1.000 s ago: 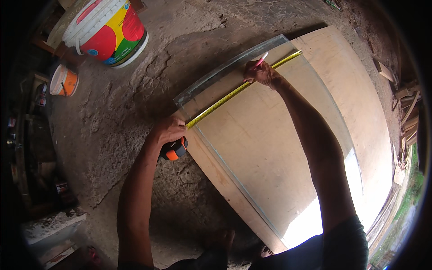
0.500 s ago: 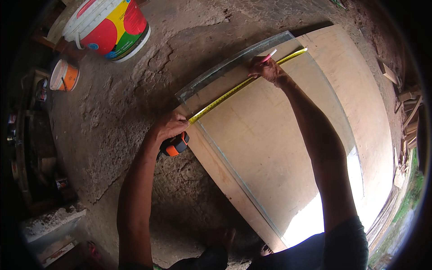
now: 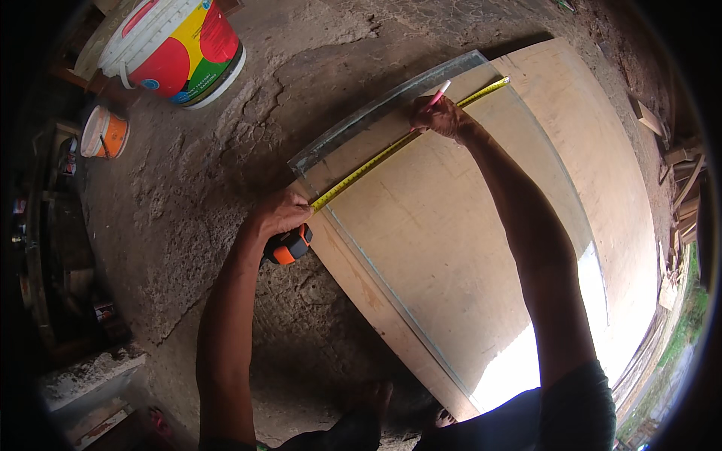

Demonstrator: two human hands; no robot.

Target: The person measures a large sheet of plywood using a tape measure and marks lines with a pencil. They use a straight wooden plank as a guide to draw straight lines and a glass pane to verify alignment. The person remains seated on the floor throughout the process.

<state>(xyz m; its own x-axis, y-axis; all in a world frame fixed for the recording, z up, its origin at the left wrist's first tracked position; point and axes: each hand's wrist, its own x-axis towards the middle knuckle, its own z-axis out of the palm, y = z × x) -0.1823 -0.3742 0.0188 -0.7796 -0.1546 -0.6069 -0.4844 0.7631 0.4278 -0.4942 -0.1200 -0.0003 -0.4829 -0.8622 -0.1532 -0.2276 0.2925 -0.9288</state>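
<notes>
A clear glass sheet (image 3: 385, 105) lies on a pale plywood board (image 3: 598, 165) on the ground. My left hand (image 3: 282, 210) pinches the yellow tape blade (image 3: 353, 178) at the sheet's left edge, with the black-and-orange tape case (image 3: 289, 245) hanging just below it. The blade stretches diagonally across the glass toward its upper right corner. My right hand (image 3: 440, 118) grips a slim pink-and-white pen or marker (image 3: 441, 92) over the blade, near that far end. Whether its tip touches the surface is hidden by my fingers.
A large multicoloured bucket (image 3: 180, 56) and a small orange one (image 3: 105, 132) stand on rough concrete (image 3: 188, 225) at upper left. Scrap wood (image 3: 681, 195) is piled along the right. Dark clutter lines the far left. My feet show at the bottom, beside the board.
My right hand went slightly up and right, then slightly back left, the pen tilting a little. My left hand stays at the sheet's edge with the tape.
</notes>
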